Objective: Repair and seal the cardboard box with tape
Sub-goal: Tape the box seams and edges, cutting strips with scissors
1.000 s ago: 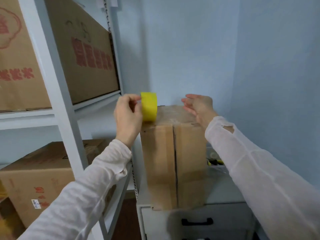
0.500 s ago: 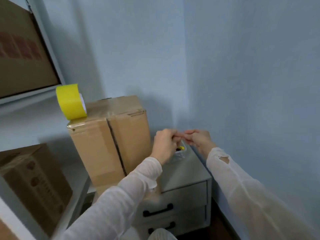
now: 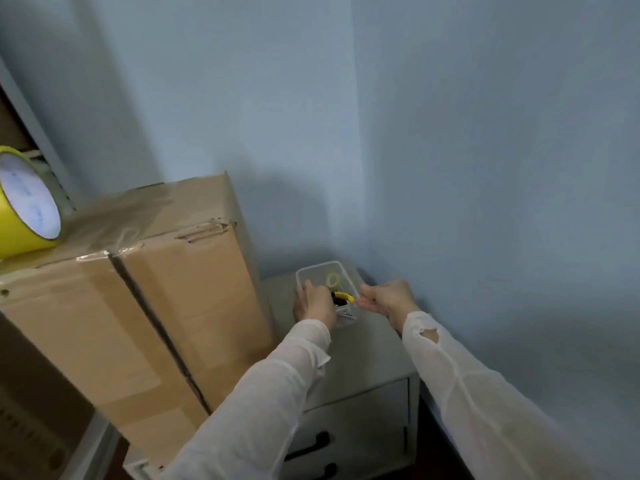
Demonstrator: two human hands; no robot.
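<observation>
Your left hand (image 3: 313,303) is gripping the yellow cutter (image 3: 341,297) in the clear tray (image 3: 320,268); right hand (image 3: 388,297) is clenched beside it. Lift slowly. The cardboard box (image 3: 156,289) is standing left, tape roll (image 3: 26,209) on top.

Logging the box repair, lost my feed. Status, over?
Both hands at clear container on drawer unit: left hand, right hand. Yellow-black tool between them, grip unclear. Tape roll on cardboard box. Nothing obstructing.

Cardboard box (image 3: 145,306) matt — tape roll (image 3: 24,216) glossy.
</observation>
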